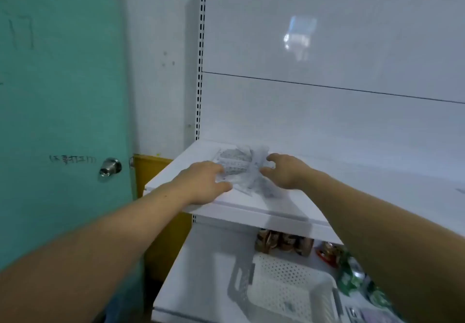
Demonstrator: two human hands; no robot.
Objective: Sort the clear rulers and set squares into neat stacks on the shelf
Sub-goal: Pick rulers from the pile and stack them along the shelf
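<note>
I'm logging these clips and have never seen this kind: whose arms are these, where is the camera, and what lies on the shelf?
No machine here: these are a person's two bare arms, filmed by one wide camera worn on their head, looking forward and down. The left hand lies on a loose pile of clear rulers and set squares on a white shelf. The right hand touches the pile's other side with curved fingers; blur hides whether it grips anything. Lower down, a white basket stands near some packets. A teal door is at the left.
</note>
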